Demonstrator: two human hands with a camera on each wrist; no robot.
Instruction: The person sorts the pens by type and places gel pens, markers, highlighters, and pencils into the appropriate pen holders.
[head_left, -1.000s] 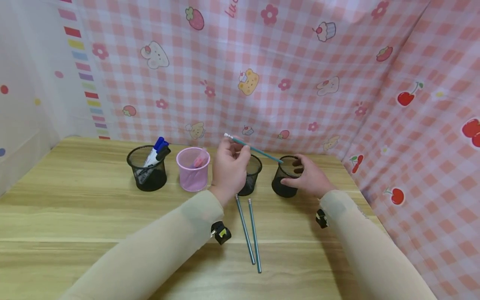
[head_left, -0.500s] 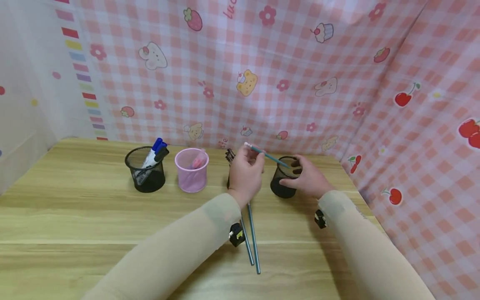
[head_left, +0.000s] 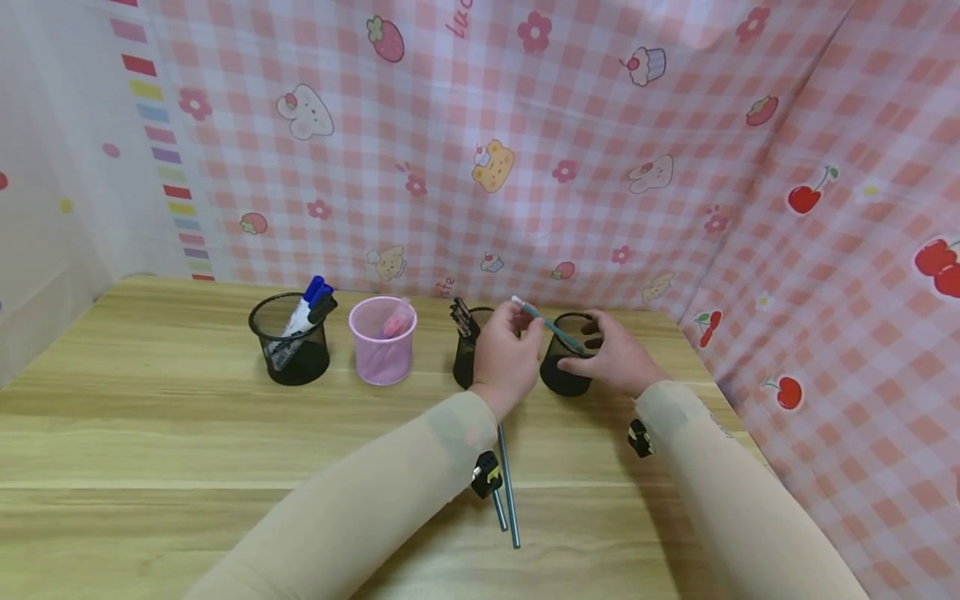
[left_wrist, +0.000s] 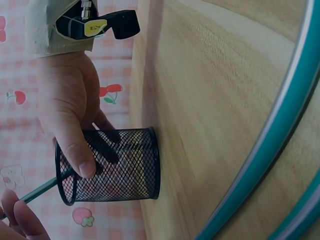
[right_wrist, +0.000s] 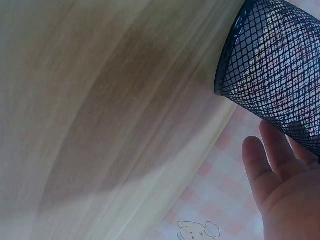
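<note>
In the head view my left hand [head_left: 504,357] pinches a teal pencil [head_left: 556,330] with a white eraser end. The pencil slants down to the right, its lower end inside the mouth of the rightmost black mesh pen holder [head_left: 564,380]. My right hand [head_left: 621,357] grips that holder from the right. The left wrist view shows the right thumb [left_wrist: 75,145] against the mesh and the pencil [left_wrist: 42,191] passing the rim. Fingers of the right hand [right_wrist: 292,195] lie along the holder [right_wrist: 272,65] in the right wrist view. Two more teal pencils [head_left: 508,487] lie below my left hand, partly hidden.
Another black mesh holder [head_left: 463,367] with dark pens stands behind my left hand. Further left are a pink holder [head_left: 384,362] with a pink item and a black holder [head_left: 298,367] with markers. A checked cloth [head_left: 420,125] hangs behind the wooden table [head_left: 187,433].
My left hand has moved right and slightly down with the pencil, bringing its lower end into the holder's mouth. My right hand has stayed on the holder.
</note>
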